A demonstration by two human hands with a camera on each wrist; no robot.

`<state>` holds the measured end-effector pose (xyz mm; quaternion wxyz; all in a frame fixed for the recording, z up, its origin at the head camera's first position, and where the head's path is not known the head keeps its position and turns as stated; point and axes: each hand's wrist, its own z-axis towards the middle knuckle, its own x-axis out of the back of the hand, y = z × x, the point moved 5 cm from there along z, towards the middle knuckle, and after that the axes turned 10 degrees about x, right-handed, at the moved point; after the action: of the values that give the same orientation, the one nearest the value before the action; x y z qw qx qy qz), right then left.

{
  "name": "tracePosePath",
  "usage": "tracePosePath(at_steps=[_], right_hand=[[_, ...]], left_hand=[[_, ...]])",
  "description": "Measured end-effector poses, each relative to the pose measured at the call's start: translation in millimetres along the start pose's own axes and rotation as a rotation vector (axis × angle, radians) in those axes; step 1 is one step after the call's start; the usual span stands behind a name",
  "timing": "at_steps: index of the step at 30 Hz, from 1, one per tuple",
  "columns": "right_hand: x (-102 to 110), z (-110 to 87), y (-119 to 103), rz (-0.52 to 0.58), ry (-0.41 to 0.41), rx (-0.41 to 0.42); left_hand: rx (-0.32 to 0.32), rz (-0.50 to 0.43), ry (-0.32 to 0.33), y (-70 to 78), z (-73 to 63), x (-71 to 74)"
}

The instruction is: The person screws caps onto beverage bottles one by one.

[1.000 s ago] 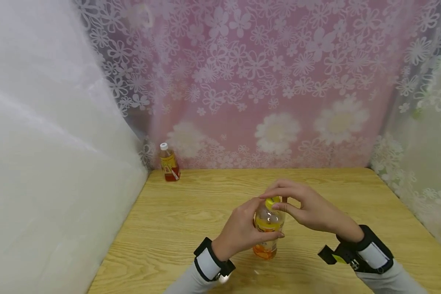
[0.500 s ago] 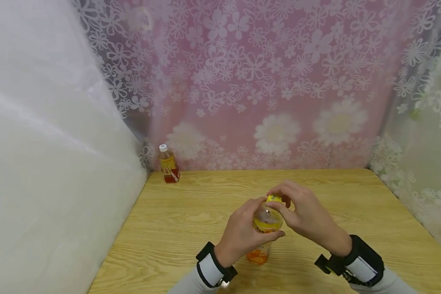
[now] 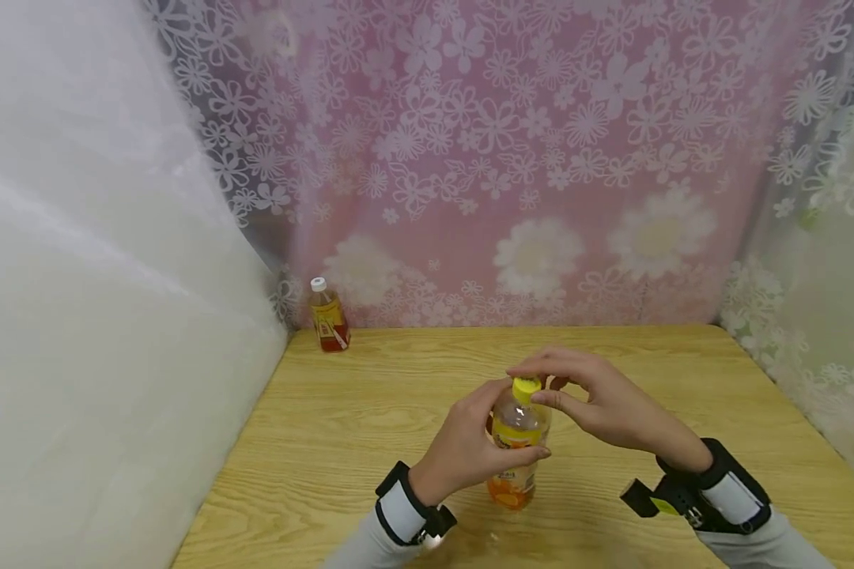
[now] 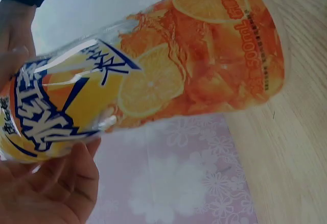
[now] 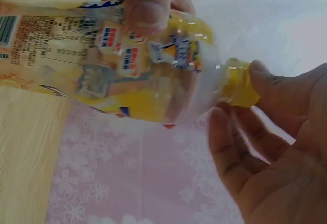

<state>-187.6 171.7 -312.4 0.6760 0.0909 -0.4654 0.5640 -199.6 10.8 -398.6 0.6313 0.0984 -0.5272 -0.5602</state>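
Observation:
A clear plastic drink bottle [image 3: 518, 433] with a yellow and orange label and orange slices printed low on it stands over the front part of the table, slightly tilted. My left hand [image 3: 465, 444] grips its upper body, thumb across the near side. In the left wrist view the lower label of the bottle [image 4: 153, 76] shows past that hand's fingers. At the neck, my right hand [image 3: 605, 401] pinches the yellow cap [image 3: 527, 390] between thumb and fingers. Seen from the right wrist, the thumb lies against the cap [image 5: 239, 83] and the other fingers curl below it.
A second bottle [image 3: 330, 322] with a white cap and dark red drink stands at the table's far left corner. The wooden table [image 3: 356, 411] ends at a pink flowered curtain [image 3: 470, 197]. A white sheet [image 3: 114, 316] hangs along the left side.
My right hand has turned about the cap, its wrist swinging inward and then back out to the right. The bottle tipped a little and came back; my left hand keeps its grip.

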Motion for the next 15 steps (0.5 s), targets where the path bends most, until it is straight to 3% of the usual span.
tracePosePath(at_steps=[4,8,11,15], right_hand=[[0.4,0.8,-1.5,-0.014,-0.026,0.090],[-4.2,0.3,-2.1,-0.074,-0.020,0.100],[-7.5,-0.2,-2.7,-0.117,0.022,0.054],[-13.3,-0.6,-4.8,-0.219,0.141,-0.075]], left_hand=[[-0.030,-0.028,-0.057,0.5,0.5,0.6],[-0.031,-0.042,-0.055,-1.9,-1.2,-0.5],[-0.032,-0.007,-0.013,-1.6,-2.6,1.3],[0.011,0.104,0.106,0.4,-3.5,4.0]])
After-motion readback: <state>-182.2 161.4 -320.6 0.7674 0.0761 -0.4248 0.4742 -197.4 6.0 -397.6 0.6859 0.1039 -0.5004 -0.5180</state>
